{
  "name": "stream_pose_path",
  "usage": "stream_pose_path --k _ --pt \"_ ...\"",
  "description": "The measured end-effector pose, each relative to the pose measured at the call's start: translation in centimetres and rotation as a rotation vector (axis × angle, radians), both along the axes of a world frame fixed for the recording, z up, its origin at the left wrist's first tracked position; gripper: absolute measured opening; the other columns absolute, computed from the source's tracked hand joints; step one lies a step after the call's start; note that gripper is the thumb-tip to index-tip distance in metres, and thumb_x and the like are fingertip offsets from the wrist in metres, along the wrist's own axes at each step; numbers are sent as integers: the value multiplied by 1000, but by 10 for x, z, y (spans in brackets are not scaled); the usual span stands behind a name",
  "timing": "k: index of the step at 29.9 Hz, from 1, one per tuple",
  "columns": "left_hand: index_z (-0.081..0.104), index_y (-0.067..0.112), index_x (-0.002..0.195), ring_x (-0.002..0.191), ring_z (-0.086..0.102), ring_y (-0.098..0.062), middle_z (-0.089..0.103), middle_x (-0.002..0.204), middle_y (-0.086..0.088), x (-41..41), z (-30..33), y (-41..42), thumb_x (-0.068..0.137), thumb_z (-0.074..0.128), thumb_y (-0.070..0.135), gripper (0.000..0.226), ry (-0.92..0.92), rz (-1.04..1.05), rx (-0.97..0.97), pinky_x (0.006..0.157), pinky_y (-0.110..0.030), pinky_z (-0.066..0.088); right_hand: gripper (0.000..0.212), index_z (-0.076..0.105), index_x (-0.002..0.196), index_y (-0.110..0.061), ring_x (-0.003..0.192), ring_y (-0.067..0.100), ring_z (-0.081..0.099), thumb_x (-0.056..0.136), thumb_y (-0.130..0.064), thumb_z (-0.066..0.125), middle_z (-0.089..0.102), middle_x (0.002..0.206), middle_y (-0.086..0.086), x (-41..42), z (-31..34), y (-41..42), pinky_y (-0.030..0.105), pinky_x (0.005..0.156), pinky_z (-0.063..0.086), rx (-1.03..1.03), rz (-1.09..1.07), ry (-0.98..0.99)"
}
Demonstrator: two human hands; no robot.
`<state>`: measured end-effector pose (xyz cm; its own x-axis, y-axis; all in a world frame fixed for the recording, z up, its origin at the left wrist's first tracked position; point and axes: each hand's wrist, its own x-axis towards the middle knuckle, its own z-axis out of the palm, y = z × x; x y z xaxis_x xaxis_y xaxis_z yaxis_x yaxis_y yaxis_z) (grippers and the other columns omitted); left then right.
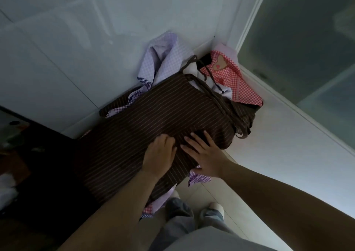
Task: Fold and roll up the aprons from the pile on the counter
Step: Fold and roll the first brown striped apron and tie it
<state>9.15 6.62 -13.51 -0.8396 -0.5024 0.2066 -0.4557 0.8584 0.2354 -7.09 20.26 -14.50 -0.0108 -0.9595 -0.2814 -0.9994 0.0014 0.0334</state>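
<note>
Right hand [206, 155] presses flat, left hand [160, 153] curled, on brown apron [153, 114].
</note>
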Motion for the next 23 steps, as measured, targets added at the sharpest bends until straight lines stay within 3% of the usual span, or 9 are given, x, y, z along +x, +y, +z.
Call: stream_pose_path --k 2,4,6,9,13,17,19,21,23 --pt "50 17 107 88 59 -23 57 104 -6 9 -13 27 76 69 49 49 -176 -18 70 64 -34 51 100 31 148 -24 144 31 24 65 -68 66 31 154 8 3 -2 0 62 113 17 37 -36 -5" --pt "48 16 123 112 53 -31 52 125 -10 18 -23 46 68 67 65 76 -398 54 132 82 -47 50 98 21 151 -24 146 29 16 72 -64 64 19 159 8 1 -4 -1 59 115 8 38 -68 10" --pt "20 17 147 140 23 -35 20 153 -10 29 -30 55 73 58 69 99 -578 122 204 104 -58 31 92 4 153 -25 148 25 0 84 -57 56 0 161 6 -1 -5 0 55 116 1 69 -81 18" --pt "-16 22 150 145 -12 -36 -21 158 0 44 -38 63 86 47 64 99 -703 192 290 112 -62 16 90 -6 152 -26 148 21 -6 89 -49 53 -10 161 2 -7 0 -1 52 117 2 137 -77 30" --pt "-18 22 150 144 -17 -35 -29 155 3 59 -35 66 95 34 55 82 -734 213 364 113 -61 12 96 -10 152 -26 148 21 -8 87 -52 56 -14 160 2 -8 1 -3 53 116 0 179 -70 27" --pt "-4 24 152 148 -1 -26 -17 158 7 66 -26 50 101 31 34 63 -738 192 497 117 -49 18 96 -7 152 -27 148 20 -4 84 -70 45 -8 161 1 -7 3 -5 60 113 -3 147 -72 10" --pt "26 20 149 139 32 -22 21 157 -1 66 -8 38 102 31 27 47 -622 283 686 112 -37 30 97 -3 152 -27 148 20 0 81 -76 39 -2 161 0 -7 3 -5 63 111 -4 132 -71 2" --pt "52 15 130 116 55 -22 55 133 -8 67 14 23 103 34 24 34 -512 380 863 97 -29 42 91 0 153 -27 148 20 6 84 -69 43 4 161 -1 -8 5 -6 63 111 -3 126 -81 3" --pt "58 13 124 109 58 -21 61 122 -6 69 35 4 102 38 25 32 -530 365 888 91 -27 44 72 15 151 -25 145 22 17 90 -43 49 20 158 -1 -12 11 -11 60 113 2 101 -123 8"
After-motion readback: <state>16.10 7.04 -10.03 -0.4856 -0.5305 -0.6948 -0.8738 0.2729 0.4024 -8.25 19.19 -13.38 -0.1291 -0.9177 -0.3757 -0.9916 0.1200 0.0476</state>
